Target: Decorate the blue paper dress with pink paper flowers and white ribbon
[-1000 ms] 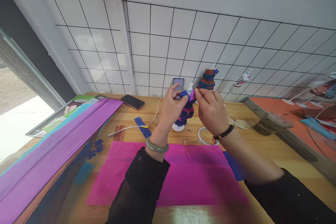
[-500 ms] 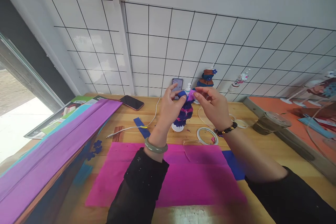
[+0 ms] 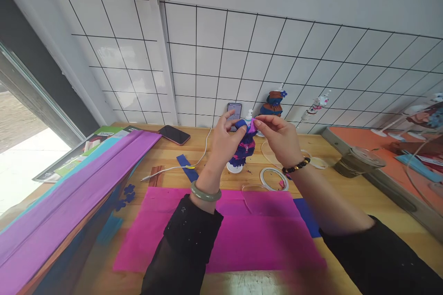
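Note:
A small white form dressed in ruffled blue and pink crepe paper (image 3: pixel 243 148) stands upright on a round white base (image 3: pixel 234 168). Near its white top, a blue and purple paper strip (image 3: pixel 252 125) wraps round the upper part. My left hand (image 3: pixel 226 136) pinches the strip's blue side between thumb and fingers. On the other side my right hand (image 3: pixel 279 136) has thumb and forefinger closed on the purple end. Below my hands a magenta crepe paper sheet (image 3: pixel 256 239) lies flat on the table.
Folded purple paper (image 3: pixel 79 193) lies at left, near a dark phone (image 3: pixel 174 135). Another phone (image 3: pixel 234 113) leans on the wall behind the form. Rolls of tape (image 3: pixel 274 179), a white cable (image 3: pixel 173 169), a blue strip (image 3: pixel 187 167) and a lidded cup (image 3: pixel 359 162) are around. Similar decorated forms (image 3: pixel 274 103) stand behind.
My right hand has drawn slightly left and in, folding the purple end closer round the form's top. My left hand stays nearly in place.

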Action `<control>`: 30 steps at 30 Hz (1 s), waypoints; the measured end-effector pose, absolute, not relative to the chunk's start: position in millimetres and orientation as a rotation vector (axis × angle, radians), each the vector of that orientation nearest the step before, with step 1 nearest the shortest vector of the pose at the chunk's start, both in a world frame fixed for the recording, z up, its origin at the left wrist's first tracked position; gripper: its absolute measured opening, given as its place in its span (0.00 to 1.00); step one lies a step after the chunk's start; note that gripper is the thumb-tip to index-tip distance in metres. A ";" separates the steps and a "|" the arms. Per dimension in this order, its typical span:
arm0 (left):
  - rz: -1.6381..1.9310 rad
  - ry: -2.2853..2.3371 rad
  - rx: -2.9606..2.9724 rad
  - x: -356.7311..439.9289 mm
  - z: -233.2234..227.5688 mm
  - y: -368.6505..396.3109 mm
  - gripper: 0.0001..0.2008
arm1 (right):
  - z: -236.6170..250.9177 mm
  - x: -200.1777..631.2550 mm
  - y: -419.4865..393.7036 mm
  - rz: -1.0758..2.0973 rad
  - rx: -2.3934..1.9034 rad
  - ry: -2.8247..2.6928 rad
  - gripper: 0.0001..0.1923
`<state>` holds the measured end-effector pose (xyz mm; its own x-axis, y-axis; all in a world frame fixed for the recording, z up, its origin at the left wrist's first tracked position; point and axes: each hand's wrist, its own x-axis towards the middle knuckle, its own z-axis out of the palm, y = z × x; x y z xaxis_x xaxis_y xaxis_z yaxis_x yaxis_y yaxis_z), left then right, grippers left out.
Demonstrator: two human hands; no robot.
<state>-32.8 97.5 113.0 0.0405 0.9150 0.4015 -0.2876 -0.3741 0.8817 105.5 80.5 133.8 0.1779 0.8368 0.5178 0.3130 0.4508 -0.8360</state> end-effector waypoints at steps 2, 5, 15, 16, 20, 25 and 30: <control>1.532 0.705 1.309 -32.6 113.0 97.6 0.25 | 134.5 103.6 80.5 0.557 -1.082 -1.336 0.11; 1.534 0.692 1.315 -32.6 112.1 98.5 0.25 | 136.0 100.2 79.9 0.654 -1.077 -1.224 0.11; 1.529 0.674 1.328 -34.3 109.2 101.2 0.25 | 132.6 101.6 80.8 1.038 -1.045 -1.015 0.13; 1.529 0.669 1.335 -34.4 109.0 101.5 0.25 | 132.1 101.7 81.0 1.078 -1.030 -1.000 0.13; 1.532 0.652 1.349 -34.8 108.9 102.1 0.25 | 132.3 99.7 80.6 1.123 -0.998 -0.952 0.13; 1.538 0.672 1.350 -34.4 109.2 101.9 0.25 | 134.7 96.5 79.0 1.071 -1.002 -0.935 0.11; 1.532 0.689 1.341 -34.0 109.9 101.7 0.24 | 134.2 97.6 78.4 0.983 -1.034 -0.996 0.11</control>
